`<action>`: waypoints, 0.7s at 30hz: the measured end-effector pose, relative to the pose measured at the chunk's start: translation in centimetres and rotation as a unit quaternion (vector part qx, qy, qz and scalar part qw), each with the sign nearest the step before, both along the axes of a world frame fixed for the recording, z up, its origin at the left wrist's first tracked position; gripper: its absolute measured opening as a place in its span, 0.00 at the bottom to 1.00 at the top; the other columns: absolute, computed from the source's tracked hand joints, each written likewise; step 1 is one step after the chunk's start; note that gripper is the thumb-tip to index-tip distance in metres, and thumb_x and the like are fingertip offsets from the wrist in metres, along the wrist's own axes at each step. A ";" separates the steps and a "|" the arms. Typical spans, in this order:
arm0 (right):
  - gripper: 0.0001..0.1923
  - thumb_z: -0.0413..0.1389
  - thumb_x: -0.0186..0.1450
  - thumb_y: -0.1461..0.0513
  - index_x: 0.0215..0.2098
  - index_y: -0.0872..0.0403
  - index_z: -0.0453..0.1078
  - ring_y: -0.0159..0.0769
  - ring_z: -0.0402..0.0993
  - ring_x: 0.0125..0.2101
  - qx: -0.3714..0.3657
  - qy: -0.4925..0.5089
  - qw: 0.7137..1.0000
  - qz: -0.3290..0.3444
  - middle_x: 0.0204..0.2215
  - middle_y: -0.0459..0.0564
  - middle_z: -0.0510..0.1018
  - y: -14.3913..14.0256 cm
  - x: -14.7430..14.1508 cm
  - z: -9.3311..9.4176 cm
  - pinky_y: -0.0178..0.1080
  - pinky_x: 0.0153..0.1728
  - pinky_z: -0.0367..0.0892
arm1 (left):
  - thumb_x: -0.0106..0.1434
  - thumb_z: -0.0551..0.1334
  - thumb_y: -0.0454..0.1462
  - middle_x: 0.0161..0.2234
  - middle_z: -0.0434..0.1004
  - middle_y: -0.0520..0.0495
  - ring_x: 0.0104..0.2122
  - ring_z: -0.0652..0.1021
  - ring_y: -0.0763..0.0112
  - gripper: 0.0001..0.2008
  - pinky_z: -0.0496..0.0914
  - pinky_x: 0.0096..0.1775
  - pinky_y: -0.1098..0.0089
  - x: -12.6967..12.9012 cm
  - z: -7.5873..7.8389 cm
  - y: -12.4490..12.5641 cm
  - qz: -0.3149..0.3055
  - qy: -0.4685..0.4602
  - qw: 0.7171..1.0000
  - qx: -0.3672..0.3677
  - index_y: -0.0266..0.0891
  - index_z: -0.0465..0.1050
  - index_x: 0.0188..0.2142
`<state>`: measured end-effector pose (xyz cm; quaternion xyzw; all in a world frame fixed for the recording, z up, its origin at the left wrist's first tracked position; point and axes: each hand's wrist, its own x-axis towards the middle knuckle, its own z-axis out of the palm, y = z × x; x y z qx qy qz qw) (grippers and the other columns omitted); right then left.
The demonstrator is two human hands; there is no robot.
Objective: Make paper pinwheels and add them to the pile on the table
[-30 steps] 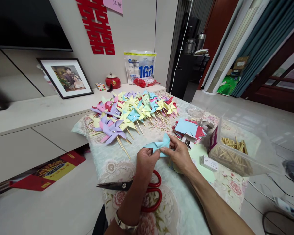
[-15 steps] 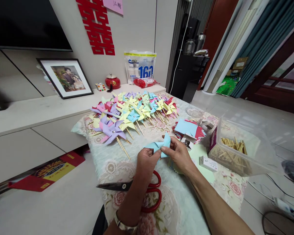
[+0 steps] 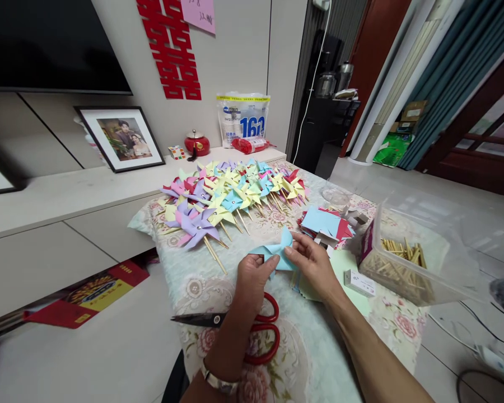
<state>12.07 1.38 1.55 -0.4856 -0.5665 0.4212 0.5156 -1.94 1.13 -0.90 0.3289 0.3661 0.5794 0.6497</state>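
Between my two hands is a blue paper pinwheel (image 3: pixel 282 252), its corners folded in toward the middle. My left hand (image 3: pixel 252 277) pinches its left side, the thumb pressed near the centre. On the right side, my right hand (image 3: pixel 313 262) grips the paper with thumb and fingers. Under my left forearm lies a pair of scissors (image 3: pixel 264 344) with red handles, its dark blades pointing left. Several finished pinwheels (image 3: pixel 233 200) on sticks are heaped on the cloth beyond my hands. Beside my right wrist are pale green paper sheets (image 3: pixel 350 299).
A clear plastic box (image 3: pixel 397 282) holding short wooden sticks stands at the right. Near it are a small white box (image 3: pixel 360 282) and a stack of blue and red paper (image 3: pixel 321 221). A framed photo (image 3: pixel 121 137) and a red jar (image 3: pixel 197 144) stand on the cabinet behind.
The view has shifted slightly, so the scene sits a little lower and further right. Both hands keep hold of the blue pinwheel; the right thumb has moved slightly off its centre.
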 end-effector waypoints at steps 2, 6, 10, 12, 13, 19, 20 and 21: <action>0.21 0.62 0.62 0.54 0.51 0.53 0.73 0.44 0.77 0.42 0.060 -0.071 0.994 -0.065 0.41 0.53 0.81 -0.6 0.6 0.9 0.46 0.45 0.70 | 0.48 0.74 0.39 0.28 0.83 0.48 0.27 0.78 0.70 0.14 0.71 0.33 0.72 0.0 -0.2 0.1 0.013 -0.007 1.000 -0.012 0.36 0.80 0.34; 0.19 0.59 0.66 0.54 0.54 0.50 0.72 0.43 0.78 0.41 0.152 -0.179 0.960 -0.149 0.44 0.54 0.81 -2.5 3.5 4.2 0.47 0.45 0.71 | 0.47 0.74 0.37 0.28 0.83 0.48 0.27 0.78 0.71 0.12 0.71 0.33 0.72 0.0 -0.3 0.1 0.039 -0.013 0.999 -0.026 0.35 0.80 0.32; 0.14 0.58 0.65 0.53 0.46 0.49 0.76 0.41 0.79 0.35 0.187 -0.356 0.880 -0.254 0.41 0.54 0.82 -3.4 9.9 7.8 0.42 0.36 0.69 | 0.45 0.74 0.36 0.28 0.83 0.47 0.27 0.78 0.71 0.13 0.71 0.34 0.72 0.0 0.0 0.2 0.044 -0.012 0.998 -0.034 0.34 0.80 0.31; 0.12 0.58 0.64 0.54 0.42 0.48 0.77 0.40 0.78 0.31 0.117 -0.459 0.835 -0.280 0.35 0.54 0.83 -2.9 14.3 8.6 0.42 0.33 0.67 | 0.45 0.73 0.36 0.27 0.83 0.47 0.27 0.78 0.71 0.13 0.71 0.34 0.72 0.1 0.0 0.1 0.045 -0.011 0.998 -0.037 0.34 0.80 0.31; 0.11 0.58 0.63 0.54 0.40 0.48 0.77 0.41 0.77 0.28 0.068 -0.510 0.812 -0.275 0.32 0.53 0.83 -2.4 16.5 8.6 0.42 0.30 0.65 | 0.45 0.73 0.36 0.27 0.83 0.47 0.26 0.78 0.72 0.13 0.71 0.34 0.72 0.1 0.0 0.1 0.048 -0.011 0.998 -0.039 0.35 0.80 0.31; 0.10 0.56 0.53 0.60 0.29 0.48 0.80 0.48 0.79 0.31 -0.185 -0.625 0.755 -0.064 0.30 0.52 0.84 1.0 25.6 5.4 0.41 0.31 0.66 | 0.46 0.73 0.37 0.27 0.82 0.48 0.26 0.77 0.72 0.11 0.69 0.32 0.73 0.2 -0.5 0.3 0.052 0.013 0.998 -0.034 0.36 0.80 0.30; 0.10 0.57 0.51 0.61 0.28 0.48 0.80 0.47 0.79 0.31 -0.200 -0.607 0.768 -0.027 0.29 0.52 0.84 1.3 25.9 4.7 0.40 0.31 0.67 | 0.46 0.72 0.37 0.27 0.82 0.48 0.27 0.77 0.71 0.11 0.69 0.32 0.72 0.2 -0.6 0.3 0.044 0.019 0.998 -0.031 0.36 0.80 0.31; 0.09 0.58 0.48 0.62 0.26 0.48 0.80 0.46 0.79 0.29 -0.193 -0.596 0.780 -0.019 0.27 0.50 0.84 1.5 26.0 4.1 0.39 0.29 0.67 | 0.47 0.71 0.37 0.26 0.82 0.48 0.27 0.77 0.71 0.11 0.69 0.32 0.72 0.2 -0.6 0.3 0.038 0.024 0.999 -0.029 0.36 0.81 0.31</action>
